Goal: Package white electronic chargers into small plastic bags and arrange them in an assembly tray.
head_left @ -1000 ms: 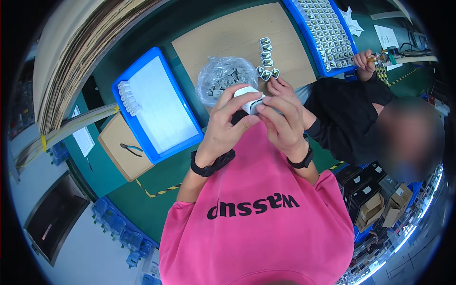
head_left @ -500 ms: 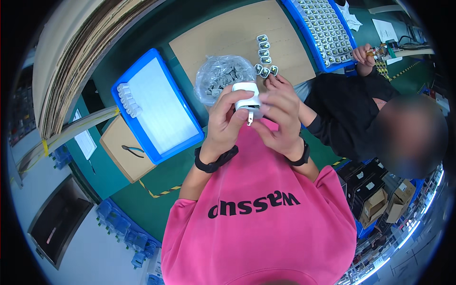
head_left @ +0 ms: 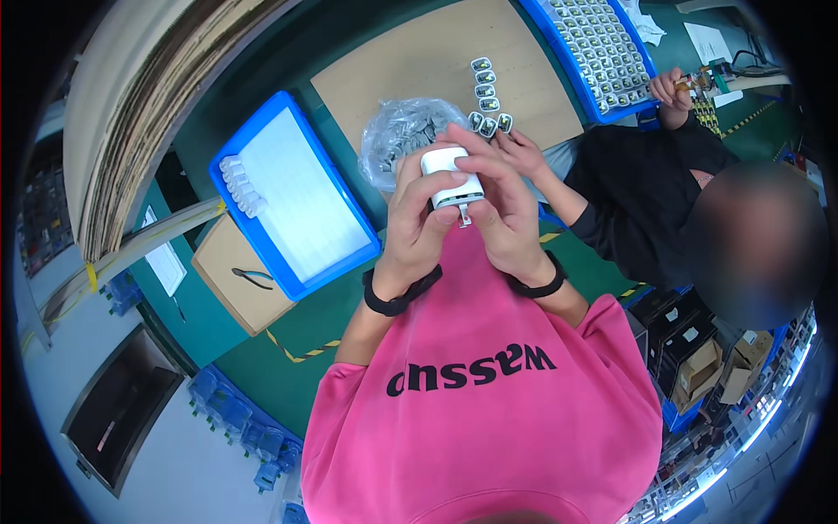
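Between my two hands is a white plug charger [head_left: 452,181] with metal prongs [head_left: 464,216] pointing toward me. My left hand [head_left: 408,227] grips its left side, thumb near the prong end. My right hand [head_left: 511,214] is closed round the other side, thumb low by the prongs and fingers over the top. A thin dark gap shows along the charger's near end. Just beyond my hands lies a clear plastic bag [head_left: 375,144] of small grey parts. Several open white charger housings [head_left: 485,91] stand in a line on the cardboard past it.
To the left, a blue tray [head_left: 301,290] holds a short row of white housings [head_left: 240,185]. Pliers [head_left: 253,278] lie on cardboard beside it. A blue tray [head_left: 583,96] packed with housings is at the far right. A co-worker's hand [head_left: 522,155] reaches in close to my right hand.
My right hand has come in from beside the charger and closed on it, fingers now over its top. The charger stays in my left hand.
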The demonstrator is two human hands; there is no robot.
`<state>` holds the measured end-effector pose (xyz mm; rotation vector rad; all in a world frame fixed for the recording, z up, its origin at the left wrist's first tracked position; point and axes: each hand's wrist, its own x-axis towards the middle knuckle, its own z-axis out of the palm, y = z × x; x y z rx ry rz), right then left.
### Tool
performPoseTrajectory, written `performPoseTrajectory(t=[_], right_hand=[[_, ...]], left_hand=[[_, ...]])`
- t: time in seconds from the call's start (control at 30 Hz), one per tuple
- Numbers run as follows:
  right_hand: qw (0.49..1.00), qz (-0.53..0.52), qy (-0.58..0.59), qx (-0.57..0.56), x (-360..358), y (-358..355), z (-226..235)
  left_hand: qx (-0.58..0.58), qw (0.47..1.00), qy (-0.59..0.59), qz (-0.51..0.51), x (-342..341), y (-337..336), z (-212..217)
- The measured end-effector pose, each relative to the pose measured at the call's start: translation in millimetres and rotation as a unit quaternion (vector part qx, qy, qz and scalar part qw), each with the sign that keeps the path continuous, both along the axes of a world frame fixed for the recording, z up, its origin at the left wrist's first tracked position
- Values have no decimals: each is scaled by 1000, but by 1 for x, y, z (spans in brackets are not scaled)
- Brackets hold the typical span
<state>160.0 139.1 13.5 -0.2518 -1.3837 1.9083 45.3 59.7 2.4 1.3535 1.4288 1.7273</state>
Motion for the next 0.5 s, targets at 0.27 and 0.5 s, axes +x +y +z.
performPoseTrajectory(t=[0.27,0.5], right_hand=[[998,-49,-34,23,1,-2,-5],[996,-70,-49,32,-7,-2,-3]], left_hand=[[-11,996,-90,8,2,-1,9],[19,990,-121,70,10,3,6]])
